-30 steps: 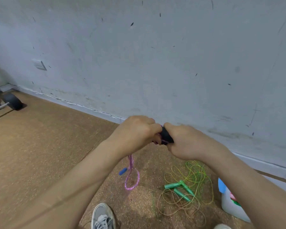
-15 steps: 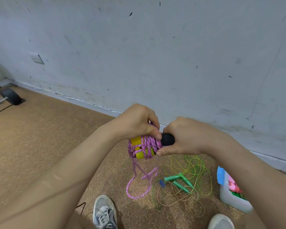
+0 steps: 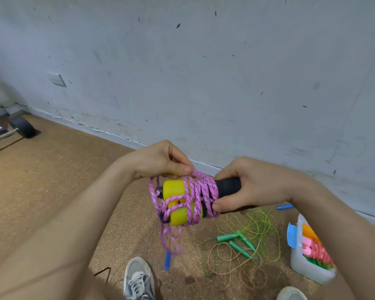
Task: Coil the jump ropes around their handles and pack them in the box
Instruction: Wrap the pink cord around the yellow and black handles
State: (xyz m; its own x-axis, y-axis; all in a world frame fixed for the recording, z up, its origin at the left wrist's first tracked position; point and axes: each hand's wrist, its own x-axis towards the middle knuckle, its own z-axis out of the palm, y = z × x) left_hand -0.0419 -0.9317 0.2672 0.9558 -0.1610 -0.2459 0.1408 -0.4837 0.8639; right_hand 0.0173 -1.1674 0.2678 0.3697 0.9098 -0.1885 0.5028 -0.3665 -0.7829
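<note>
Jump rope round two handles — right fingers gripping them, left fingers pinching rope

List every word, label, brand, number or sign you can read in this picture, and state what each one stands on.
None can be read.
The wall plate: marks too small to read.
The blue tape on the box: no writing shows.
The handles under the pink rope: no print shows.
The pink items in the box: blurred, unreadable.
</note>
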